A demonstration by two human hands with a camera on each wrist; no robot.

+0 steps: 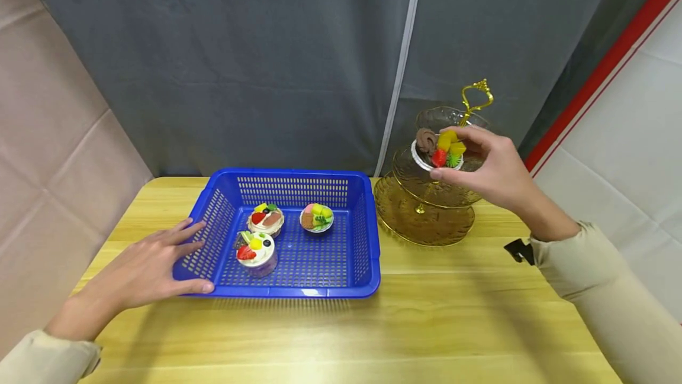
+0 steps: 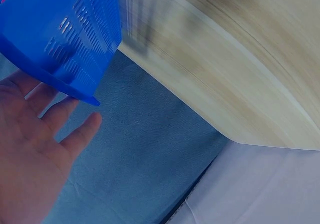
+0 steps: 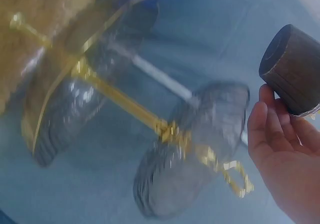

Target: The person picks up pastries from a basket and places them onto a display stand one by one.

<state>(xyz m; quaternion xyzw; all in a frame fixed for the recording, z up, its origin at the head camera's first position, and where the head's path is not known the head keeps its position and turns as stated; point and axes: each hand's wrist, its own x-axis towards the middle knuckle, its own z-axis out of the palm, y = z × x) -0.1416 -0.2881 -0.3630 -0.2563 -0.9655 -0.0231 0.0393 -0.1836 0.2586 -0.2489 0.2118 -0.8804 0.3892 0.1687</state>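
Note:
My right hand (image 1: 492, 165) pinches a fruit-topped cupcake (image 1: 439, 158) between thumb and fingers, in front of the upper part of the tiered stand (image 1: 421, 231). Chocolate cream, strawberry, kiwi and yellow fruit top it; its dark brown cup (image 3: 295, 69) shows in the right wrist view. My left hand (image 1: 151, 263) spreads its fingers over the left rim of the blue basket (image 1: 293, 292), thumb along the front corner. Inside lie a strawberry-topped cream cup (image 1: 257, 254), another cream cupcake (image 1: 266, 222) behind it, and a smaller fruit cupcake (image 1: 317, 218) to the right.
The stand has clear amber plates with gold rims and a gold loop handle (image 1: 478, 100) on top. It stands right of the basket on the wooden table (image 1: 426, 325). A grey curtain (image 1: 240, 76) hangs behind, with pale panels at both sides.

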